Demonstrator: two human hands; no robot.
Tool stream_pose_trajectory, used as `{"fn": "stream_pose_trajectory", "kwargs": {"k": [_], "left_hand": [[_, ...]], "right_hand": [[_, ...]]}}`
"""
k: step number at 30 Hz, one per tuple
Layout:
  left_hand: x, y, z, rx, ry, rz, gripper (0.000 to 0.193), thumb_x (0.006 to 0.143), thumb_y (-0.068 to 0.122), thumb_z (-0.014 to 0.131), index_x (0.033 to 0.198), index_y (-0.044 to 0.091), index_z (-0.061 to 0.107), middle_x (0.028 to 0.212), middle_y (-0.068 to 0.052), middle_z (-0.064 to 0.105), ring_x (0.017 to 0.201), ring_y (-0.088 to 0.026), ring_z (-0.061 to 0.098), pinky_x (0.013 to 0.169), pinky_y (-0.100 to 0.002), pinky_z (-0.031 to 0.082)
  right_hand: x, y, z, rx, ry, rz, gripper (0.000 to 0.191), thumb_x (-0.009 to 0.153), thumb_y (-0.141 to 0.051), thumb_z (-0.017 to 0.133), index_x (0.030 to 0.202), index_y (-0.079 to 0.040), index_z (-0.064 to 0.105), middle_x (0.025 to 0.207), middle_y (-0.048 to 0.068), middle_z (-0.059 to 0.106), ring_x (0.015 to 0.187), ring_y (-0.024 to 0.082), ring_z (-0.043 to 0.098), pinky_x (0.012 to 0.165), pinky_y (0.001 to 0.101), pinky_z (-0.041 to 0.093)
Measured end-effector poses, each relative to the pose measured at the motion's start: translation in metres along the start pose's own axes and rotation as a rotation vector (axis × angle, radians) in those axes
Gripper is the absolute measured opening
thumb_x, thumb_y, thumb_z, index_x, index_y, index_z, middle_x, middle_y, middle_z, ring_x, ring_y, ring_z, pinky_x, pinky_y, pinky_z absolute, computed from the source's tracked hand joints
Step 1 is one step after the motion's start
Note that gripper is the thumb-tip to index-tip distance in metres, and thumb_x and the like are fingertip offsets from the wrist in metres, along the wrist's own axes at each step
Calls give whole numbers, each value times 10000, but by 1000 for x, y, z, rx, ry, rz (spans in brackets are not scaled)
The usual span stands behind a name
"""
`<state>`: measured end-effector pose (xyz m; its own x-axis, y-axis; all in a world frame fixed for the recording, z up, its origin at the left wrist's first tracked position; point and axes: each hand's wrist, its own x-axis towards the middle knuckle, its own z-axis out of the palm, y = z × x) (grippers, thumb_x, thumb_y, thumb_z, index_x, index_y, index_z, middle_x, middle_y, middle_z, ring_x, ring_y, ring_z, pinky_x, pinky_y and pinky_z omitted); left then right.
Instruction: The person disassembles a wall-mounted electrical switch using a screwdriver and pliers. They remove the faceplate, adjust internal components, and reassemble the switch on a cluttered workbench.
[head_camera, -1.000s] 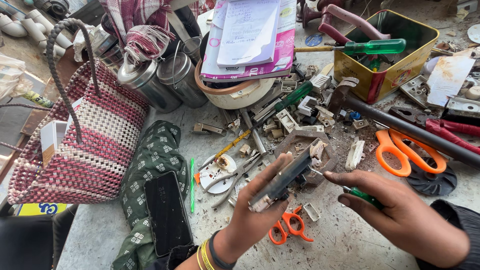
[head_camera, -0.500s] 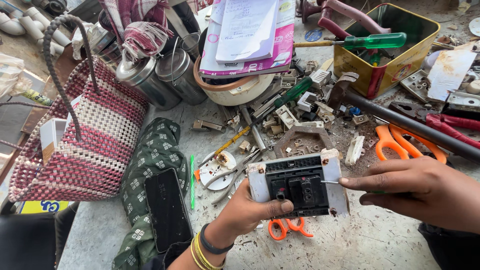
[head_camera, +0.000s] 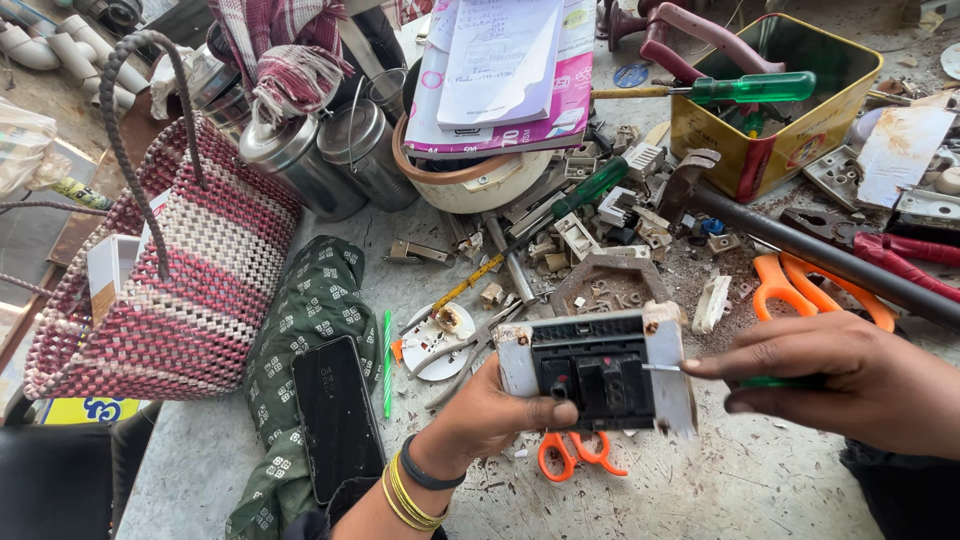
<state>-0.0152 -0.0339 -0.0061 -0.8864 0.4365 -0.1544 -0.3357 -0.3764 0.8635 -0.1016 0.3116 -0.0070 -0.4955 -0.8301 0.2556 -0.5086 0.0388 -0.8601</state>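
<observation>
Switch plate held over a cluttered workbench.

The left hand (head_camera: 490, 415) grips the plate (head_camera: 597, 368) at its lower left corner, thumb across the black back (rear side up), just above orange scissors (head_camera: 570, 452). The right hand (head_camera: 850, 375) is clenched round a green-handled screwdriver (head_camera: 745, 380), its thin tip touching the plate's right side. A phone (head_camera: 335, 415) lies on green cloth (head_camera: 310, 310) beside a woven basket (head_camera: 170, 290).

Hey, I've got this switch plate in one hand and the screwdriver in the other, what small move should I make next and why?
Probably steady the plate and seat the tip before turning. The left hand holds the white rectangular switch plate with its black back facing up, while the right hand points the thin green-handled screwdriver at the black block's right edge; whether the tip sits in a screw cannot be told.
</observation>
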Motion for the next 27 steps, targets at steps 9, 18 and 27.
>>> {"fn": "stream_pose_trajectory", "kwargs": {"k": [9,18,27], "left_hand": [[13,-13,-13,50,84,247,491,830,-124,782,1283,-24,622,1226,-146,726,1155,-245,708,1047,-422,576],[5,-7,-30,-192,-117,196,584,854,-17,802,1385,-82,568,1263,-176,700,1181,-256,703,1095,-404,559],[6,-13,-40,-226,-111,127,643,819,13,809,1387,-114,535,1232,-203,705,1130,-259,711,1061,-418,566]], "right_hand": [[-9,-15,2,-661,58,65,629,873,-291,702,1491,-297,586,957,-51,742,762,155,741,599,351,568],[-26,13,-5,-619,114,-87,662,861,-258,766,1482,-211,543,985,-29,785,722,108,781,593,309,603],[-26,40,14,-580,208,-102,663,819,-149,746,1471,-219,644,991,-1,795,799,117,756,716,318,592]]}}
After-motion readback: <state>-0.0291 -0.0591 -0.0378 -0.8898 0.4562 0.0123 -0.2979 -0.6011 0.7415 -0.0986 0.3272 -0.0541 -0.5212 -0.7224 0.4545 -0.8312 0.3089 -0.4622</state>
